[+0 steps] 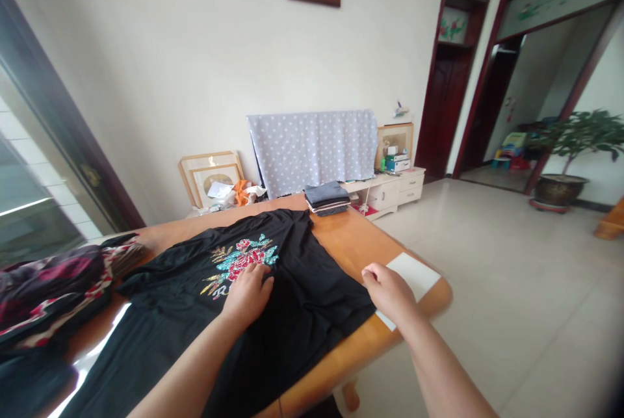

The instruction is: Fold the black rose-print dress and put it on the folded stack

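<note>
A black shirt (302, 294) lies spread over the wooden table, with a sparkly design of red flowers and teal leaves on its front. My left hand (249, 291) rests on the cloth at the lower edge of that floral design, fingers stretched forward and thumb apart. At the shirt's right edge, my right hand (389, 291) is closed with curled fingers on the black fabric; its fingertips are partly hidden. A white sheet (414, 275) lies beneath and beyond my right hand at the table corner.
A folded stack of dark clothes (326, 198) sits at the table's (351, 236) far edge. Heaped patterned garments (53, 281) lie on the left. Beyond are a dotted cloth cover (312, 148), a white cabinet (409, 189), picture frames (190, 174) and a potted plant (558, 189).
</note>
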